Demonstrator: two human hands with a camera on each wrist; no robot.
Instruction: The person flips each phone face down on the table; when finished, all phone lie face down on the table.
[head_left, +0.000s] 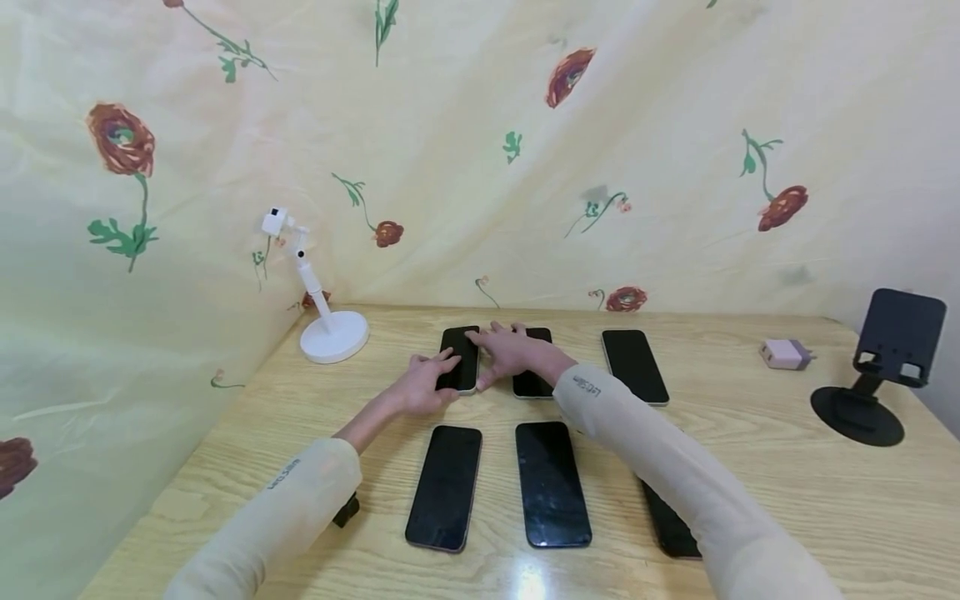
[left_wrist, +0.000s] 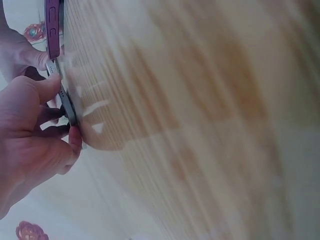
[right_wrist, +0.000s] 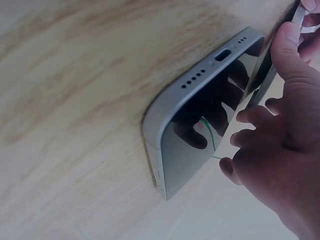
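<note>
Phone [head_left: 460, 357], dark screen up, lies in the far row at the left of a wooden worktop [head_left: 750, 467], with both of a person's hands on it. The left hand [head_left: 423, 385] reaches in from the near-left side, its fingers [head_left: 442, 362] pinching the phone's near edge; the left wrist view shows thumb and fingertips closed on the thin edge of the phone [left_wrist: 67, 107]. The right hand [head_left: 510, 350] crosses over from the right, its fingers spread and laid at the phone's right side and far end. In the right wrist view the right hand [right_wrist: 280, 150] has its fingers curled at the long edge of a phone lying just beside a silver-edged handset [right_wrist: 200, 115].

A second phone [head_left: 532, 379] sits just right of the first, partly under the right wrist, and a third [head_left: 634, 365] lies farther right in the same row. Two more phones [head_left: 445, 486] [head_left: 552, 482] lie side by side in the near row, and another [head_left: 670, 525] shows partly under the right sleeve. A white stand [head_left: 324, 312] is at the worktop's far-left corner, a small pink charger [head_left: 784, 353] and a black phone stand [head_left: 881, 367] at the right. A floral cloth [head_left: 480, 150] hangs behind.
</note>
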